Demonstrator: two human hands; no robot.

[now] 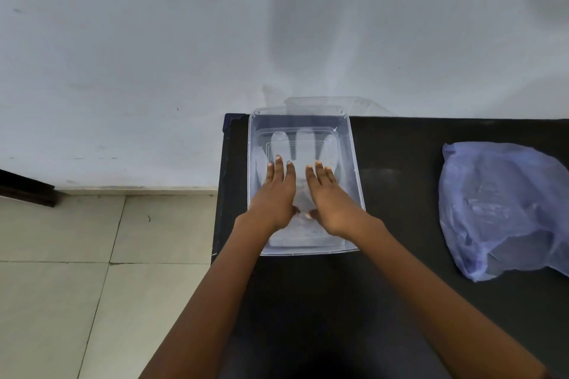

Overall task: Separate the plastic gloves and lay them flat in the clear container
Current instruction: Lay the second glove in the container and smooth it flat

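Both hands lie flat, palms down, fingers straight and close together, pressing on a plastic glove [303,157] inside the clear container [354,169]. Neither hand grasps anything; they only press. The left hand [275,194] covers the left side of the glove's palm, the right hand [331,197] the right side, and the thumbs nearly meet over the middle, close to the glove's cuff.

The glove lies spread on the container's floor. Its long axis runs away from the person, cuff at the near end and fingers pointing to the far wall. Three pale glove fingers show beyond the person's fingertips. Whether more than one glove lies there cannot be told, as the plastic is see-through.

The container is rectangular, its long side running the same way as the glove. It sits at the far left corner of a black table [400,255]. Behind its far edge a clear lid [323,101] leans on the wall [154,40]. Well apart to the right, a crumpled bluish bag [498,206] lies on the table.
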